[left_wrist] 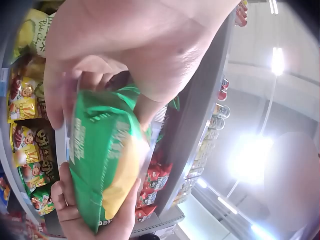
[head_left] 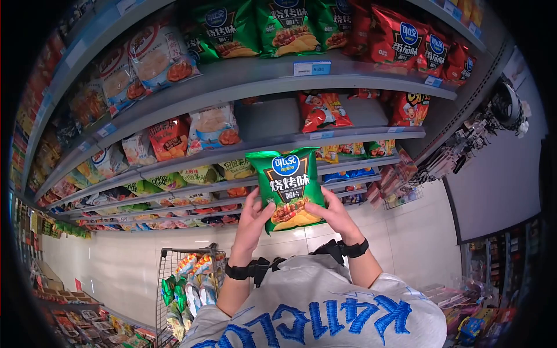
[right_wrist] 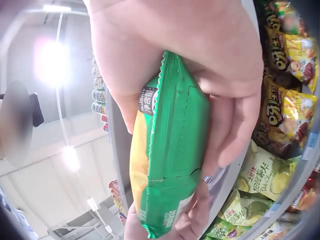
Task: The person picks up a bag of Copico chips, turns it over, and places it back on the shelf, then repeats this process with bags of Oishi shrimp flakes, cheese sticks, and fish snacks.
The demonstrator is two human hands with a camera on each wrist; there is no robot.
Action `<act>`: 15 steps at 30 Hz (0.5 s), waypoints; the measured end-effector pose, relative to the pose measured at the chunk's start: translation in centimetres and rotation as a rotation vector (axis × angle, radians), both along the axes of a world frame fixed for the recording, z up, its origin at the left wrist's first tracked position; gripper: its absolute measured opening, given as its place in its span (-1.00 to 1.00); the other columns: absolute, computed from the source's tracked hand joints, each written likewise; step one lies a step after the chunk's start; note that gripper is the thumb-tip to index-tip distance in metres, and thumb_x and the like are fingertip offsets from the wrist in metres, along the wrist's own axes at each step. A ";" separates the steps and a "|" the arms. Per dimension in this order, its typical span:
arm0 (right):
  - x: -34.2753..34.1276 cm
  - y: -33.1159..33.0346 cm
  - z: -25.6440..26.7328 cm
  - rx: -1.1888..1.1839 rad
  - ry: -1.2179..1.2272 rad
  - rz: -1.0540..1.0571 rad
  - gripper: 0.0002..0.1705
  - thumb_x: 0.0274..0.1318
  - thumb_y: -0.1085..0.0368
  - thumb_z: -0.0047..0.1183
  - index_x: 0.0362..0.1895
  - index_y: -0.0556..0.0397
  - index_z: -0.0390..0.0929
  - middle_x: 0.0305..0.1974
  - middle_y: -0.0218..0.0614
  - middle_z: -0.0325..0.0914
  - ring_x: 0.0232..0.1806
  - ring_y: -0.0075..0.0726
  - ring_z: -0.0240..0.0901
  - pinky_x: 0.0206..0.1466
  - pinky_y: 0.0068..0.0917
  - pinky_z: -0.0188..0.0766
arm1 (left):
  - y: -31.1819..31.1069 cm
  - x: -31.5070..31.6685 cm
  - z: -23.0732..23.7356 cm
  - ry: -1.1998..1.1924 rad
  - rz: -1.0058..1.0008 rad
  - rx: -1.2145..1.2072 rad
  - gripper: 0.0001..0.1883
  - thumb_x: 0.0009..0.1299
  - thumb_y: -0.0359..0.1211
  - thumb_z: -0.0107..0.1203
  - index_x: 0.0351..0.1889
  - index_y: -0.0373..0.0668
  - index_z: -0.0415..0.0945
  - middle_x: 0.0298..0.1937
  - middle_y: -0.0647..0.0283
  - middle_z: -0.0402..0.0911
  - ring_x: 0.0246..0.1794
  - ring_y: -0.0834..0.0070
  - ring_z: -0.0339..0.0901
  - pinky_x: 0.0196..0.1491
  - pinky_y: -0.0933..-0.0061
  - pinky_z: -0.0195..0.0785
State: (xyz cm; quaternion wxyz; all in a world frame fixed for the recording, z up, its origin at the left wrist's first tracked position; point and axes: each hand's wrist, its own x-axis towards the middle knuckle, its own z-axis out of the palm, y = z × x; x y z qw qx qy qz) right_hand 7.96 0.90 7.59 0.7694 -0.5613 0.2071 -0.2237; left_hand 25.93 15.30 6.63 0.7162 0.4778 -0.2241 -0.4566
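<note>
A green bag of chips (head_left: 290, 188) with a blue logo and a picture of food stands upright between both hands in the head view. On its left side the left hand (head_left: 253, 219) grips it, thumb on the front. The right hand (head_left: 337, 216) grips the right side the same way. In the left wrist view the bag (left_wrist: 102, 150) shows its green edge under the left hand (left_wrist: 130, 45). The right wrist view has the bag's (right_wrist: 177, 135) bottom seam facing the camera, with the right hand (right_wrist: 185, 45) around it; fingers are behind the bag.
Shelves (head_left: 255, 78) of snack bags rise ahead, with green bags (head_left: 287, 29) and red bags (head_left: 400, 37) on an upper level. A wire cart (head_left: 164, 269) holding several bags stands at the lower left on the tiled floor (head_left: 116, 272). Dark goods hang at the right.
</note>
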 end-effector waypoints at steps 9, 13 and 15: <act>1.7 1.4 -0.4 -0.266 0.037 -0.210 -0.23 0.13 0.29 0.33 0.38 0.16 0.27 0.21 -0.22 0.48 0.18 -0.41 0.43 0.25 -0.42 0.38 | -0.1 0.9 0.8 -0.348 -0.065 0.023 -0.38 0.33 -0.42 0.32 0.31 -0.24 0.27 0.14 0.20 0.43 0.09 0.57 0.42 -0.02 0.55 0.47; 1.2 1.9 0.2 -0.199 -0.105 -0.142 -0.19 0.19 0.33 0.26 0.46 0.15 0.17 0.33 -0.10 0.38 0.23 -0.27 0.45 0.25 -0.36 0.41 | -0.3 1.0 0.7 -0.359 -0.033 0.010 -0.26 0.33 -0.40 0.33 0.40 -0.27 0.15 0.32 0.09 0.33 0.29 0.40 0.35 0.18 0.38 0.41; 0.5 1.7 -0.2 -0.216 -0.132 -0.119 -0.29 0.23 0.37 0.21 0.42 0.19 0.25 0.36 -0.04 0.35 0.24 -0.26 0.46 0.22 -0.36 0.45 | -0.5 0.9 0.0 -0.195 -0.074 -0.117 -0.26 0.33 -0.38 0.32 0.40 -0.26 0.15 0.32 0.12 0.36 0.28 0.41 0.38 0.20 0.36 0.39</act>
